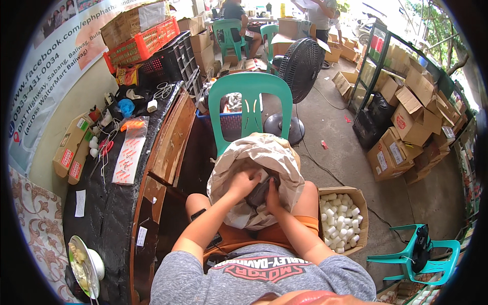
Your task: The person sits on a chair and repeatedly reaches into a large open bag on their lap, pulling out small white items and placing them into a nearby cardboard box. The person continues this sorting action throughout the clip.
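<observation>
A large crumpled cream-coloured sack (pixel 229 157) stands wide open between my knees, in front of a green plastic chair (pixel 216 109). Both hands reach down into its mouth. My left hand (pixel 245 184) has its fingers curled closed, with a small pale thing (pixel 264 176) beside the fingertips. Against a dark grey, bag-like thing (pixel 258 193) in the sack, my right hand (pixel 273 197) is closed, its fingers partly hidden. What either hand grips cannot be made out, and the bottom of the sack is out of sight.
Right of my leg sits a cardboard box (pixel 362 213) of short white cylinders. A black-covered table (pixel 109 218) at left holds a bowl (pixel 96 262), cords and a plastic packet (pixel 131 152). Ahead is a black fan (pixel 300 71); cartons (pixel 391 152) and a low green chair (pixel 406 259) lie right.
</observation>
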Demonstrator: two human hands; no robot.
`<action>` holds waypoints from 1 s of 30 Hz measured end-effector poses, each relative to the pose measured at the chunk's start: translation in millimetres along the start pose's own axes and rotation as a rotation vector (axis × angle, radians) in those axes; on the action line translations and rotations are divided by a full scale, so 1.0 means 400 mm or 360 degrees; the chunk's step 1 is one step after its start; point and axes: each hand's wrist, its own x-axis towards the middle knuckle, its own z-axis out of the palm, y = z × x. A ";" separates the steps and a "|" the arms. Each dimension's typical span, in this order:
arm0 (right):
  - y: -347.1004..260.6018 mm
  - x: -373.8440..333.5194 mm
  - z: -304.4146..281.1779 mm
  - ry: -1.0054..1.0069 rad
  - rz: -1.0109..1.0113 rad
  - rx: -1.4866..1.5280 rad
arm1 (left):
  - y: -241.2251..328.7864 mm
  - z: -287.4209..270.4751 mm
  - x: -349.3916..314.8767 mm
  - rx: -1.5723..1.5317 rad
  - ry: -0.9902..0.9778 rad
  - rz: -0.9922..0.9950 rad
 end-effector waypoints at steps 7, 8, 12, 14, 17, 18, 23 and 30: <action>-0.070 -0.081 0.044 0.0009 -0.0355 -0.0259 | -0.081 0.127 -0.108 0.0377 -0.0307 -0.0154; -0.057 -0.059 0.033 0.0049 -0.0433 -0.0278 | -0.070 0.123 -0.112 0.0069 -0.0356 -0.0332; -0.072 -0.084 0.075 0.0115 -0.0393 -0.0086 | -0.160 0.133 -0.091 -0.0124 -0.0094 -0.0090; -0.048 -0.027 0.032 -0.0020 -0.0288 -0.0014 | -0.150 0.125 -0.085 -0.0118 -0.0144 -0.0127; -0.057 -0.045 0.057 -0.0091 -0.0187 -0.0023 | -0.213 0.148 -0.074 -0.0538 0.0034 -0.0225; -0.069 -0.064 0.063 -0.0064 -0.0172 -0.0035 | -0.196 0.141 -0.074 -0.0594 0.0000 -0.0253; -0.054 -0.041 0.051 0.0044 -0.0184 -0.0023 | -0.152 0.102 -0.076 -0.0634 -0.0256 -0.0242; -0.069 -0.059 0.076 0.0261 -0.0317 0.0069 | -0.126 0.067 -0.088 -0.0865 -0.0124 -0.0418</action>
